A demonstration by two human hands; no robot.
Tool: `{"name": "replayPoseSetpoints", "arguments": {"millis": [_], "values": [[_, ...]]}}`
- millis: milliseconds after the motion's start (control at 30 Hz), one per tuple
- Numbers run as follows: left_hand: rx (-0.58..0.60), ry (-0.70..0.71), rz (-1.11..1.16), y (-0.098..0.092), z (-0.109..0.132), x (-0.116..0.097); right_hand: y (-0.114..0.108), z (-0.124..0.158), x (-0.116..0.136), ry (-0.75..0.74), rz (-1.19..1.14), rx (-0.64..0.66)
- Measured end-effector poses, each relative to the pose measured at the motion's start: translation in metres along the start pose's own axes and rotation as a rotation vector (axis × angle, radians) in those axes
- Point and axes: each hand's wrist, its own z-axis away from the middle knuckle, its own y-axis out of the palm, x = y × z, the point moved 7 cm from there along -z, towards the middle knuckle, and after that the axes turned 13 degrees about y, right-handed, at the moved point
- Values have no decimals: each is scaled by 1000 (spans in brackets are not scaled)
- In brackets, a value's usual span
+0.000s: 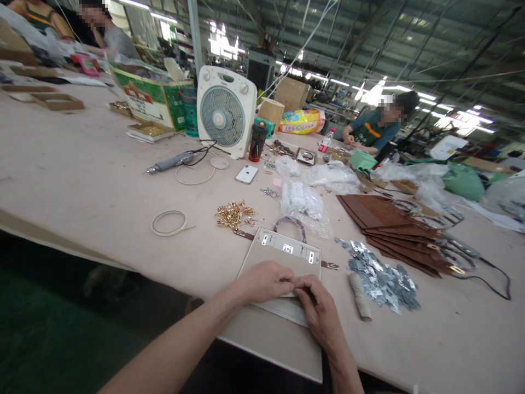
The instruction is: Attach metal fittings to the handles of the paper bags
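A beige handbag panel (256,253) lies at the table's front edge, with a dark rounded handle (302,225) at its far end. Brown straps with metal buckles stick out on both sides, one buckle strap (329,265) at the right. My left hand (266,280) rests on the panel, fingers curled and pinched together. Close against it, my right hand (319,303) has thumb and fingertips pressed together at the panel's fold. Whatever lies between the fingertips is too small or hidden to name. A lower beige flap (274,334) extends past the table edge towards me.
Gold fittings (233,214) and a roll of tape (168,223) lie left of the bag. To its right are silver metal plates (383,279), a cardboard tube (360,297) and stacked brown bag pieces (381,224). Farther back stand a fan (225,112) and an electric screwdriver (170,163); co-workers sit beyond.
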Motion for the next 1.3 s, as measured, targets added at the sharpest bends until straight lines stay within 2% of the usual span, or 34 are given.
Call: {"name": "replayPoseSetpoints", "arguments": {"millis": [167, 267, 400, 467, 500, 633, 800, 1033, 1300], "values": [[-51, -63, 162, 0, -1, 5, -2, 6, 8, -87, -26, -59], [-84, -72, 166, -2, 0, 5, -9, 12, 3, -97, -135, -116], [-95, -45, 40, -5, 3, -1, -41, 16, -16, -32, -369, -397], [-74, -15, -5, -4, 3, -6, -57, 11, -25, 40, -356, -510], [-64, -3, -15, -4, 3, -8, -63, 5, -27, 75, -316, -523], [-54, 6, -20, -4, 1, -11, -72, -30, -30, 142, -164, -417], [-57, -6, -48, -3, 1, -9, -64, -61, -43, 218, -127, -280], [-66, -18, -63, -3, 1, -7, -54, -72, -55, 306, -156, -181], [-58, -10, -47, -3, 0, -6, -55, -78, -56, 310, -130, -103]]}}
